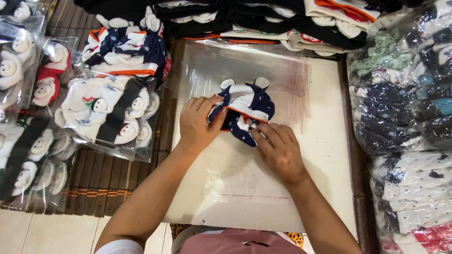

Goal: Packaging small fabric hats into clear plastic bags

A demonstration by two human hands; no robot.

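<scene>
A small folded bundle of navy, white and orange socks [247,106] with two white plush ears lies on a white board [316,146] covered by clear plastic bags [213,65]. My left hand [198,123] grips the bundle's left edge with its fingertips. My right hand [278,147] presses on the bundle's lower right edge, fingers bent over the fabric.
Unpacked sock bundles [128,46] sit to the left of the board, above bagged packs of snowman socks [104,114]. More bagged packs [424,125] pile up on the right. Dark and white folded socks [271,14] are stacked along the back. A bamboo mat [97,172] lies underneath.
</scene>
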